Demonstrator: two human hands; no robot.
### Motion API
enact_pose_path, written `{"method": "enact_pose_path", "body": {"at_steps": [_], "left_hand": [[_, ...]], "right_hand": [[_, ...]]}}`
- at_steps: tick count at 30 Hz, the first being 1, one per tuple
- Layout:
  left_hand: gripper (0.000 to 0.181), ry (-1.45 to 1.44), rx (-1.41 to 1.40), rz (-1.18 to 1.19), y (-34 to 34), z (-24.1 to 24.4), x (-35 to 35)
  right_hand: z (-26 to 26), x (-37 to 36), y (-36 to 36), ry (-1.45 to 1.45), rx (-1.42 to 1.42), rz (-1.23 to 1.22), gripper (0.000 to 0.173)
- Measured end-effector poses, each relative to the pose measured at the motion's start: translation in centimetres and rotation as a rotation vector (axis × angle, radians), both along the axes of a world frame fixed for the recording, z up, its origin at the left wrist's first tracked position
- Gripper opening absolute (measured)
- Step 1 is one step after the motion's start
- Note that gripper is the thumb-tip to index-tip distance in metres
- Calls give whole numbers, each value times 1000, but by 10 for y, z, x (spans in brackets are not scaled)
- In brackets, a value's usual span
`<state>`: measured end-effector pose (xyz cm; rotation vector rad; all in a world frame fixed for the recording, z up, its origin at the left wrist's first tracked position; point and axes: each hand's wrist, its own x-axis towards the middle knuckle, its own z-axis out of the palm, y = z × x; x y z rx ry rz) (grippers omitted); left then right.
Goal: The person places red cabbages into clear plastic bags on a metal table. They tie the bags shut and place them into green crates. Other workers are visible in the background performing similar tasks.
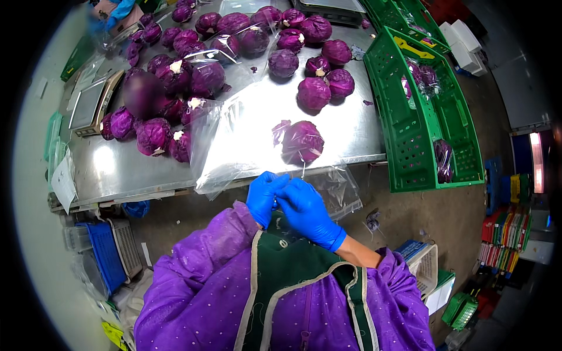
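Note:
My left hand point(264, 197) and my right hand point(307, 210), both in blue gloves, meet in front of my chest by the table's edge. Their fingertips are pinched together, and whatever lies between them is hidden. Just beyond, a red cabbage point(304, 141) rests on the steel table in a clear plastic bag. The gathered neck of that bag point(303, 169) runs towards my right hand; its loose end point(338, 188) spreads past the table's edge. A flat stack of clear plastic bags point(215, 153) lies on the left of this cabbage.
Many loose red cabbages point(283, 63) cover the far and left parts of the steel table point(131, 175). A weighing scale point(93, 105) stands at left. On the right, a green crate point(397, 109) holds several bagged cabbages. Another person's blue-gloved hand point(120, 13) shows at top left.

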<state>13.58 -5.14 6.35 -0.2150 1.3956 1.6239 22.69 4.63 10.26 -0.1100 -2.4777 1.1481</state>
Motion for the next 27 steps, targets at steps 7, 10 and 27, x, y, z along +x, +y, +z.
{"method": "enact_pose_path", "body": {"at_steps": [7, 10, 27], "left_hand": [[24, -12, 52, 12, -1, -5, 9], [23, -9, 57, -5, -2, -8, 12], [16, -358, 160, -30, -50, -9, -27]], "right_hand": [[3, 9, -3, -327, -621, -155, 7], [-4, 13, 0, -357, -868, -105, 9], [84, 263, 131, -985, -41, -377, 9]]}}
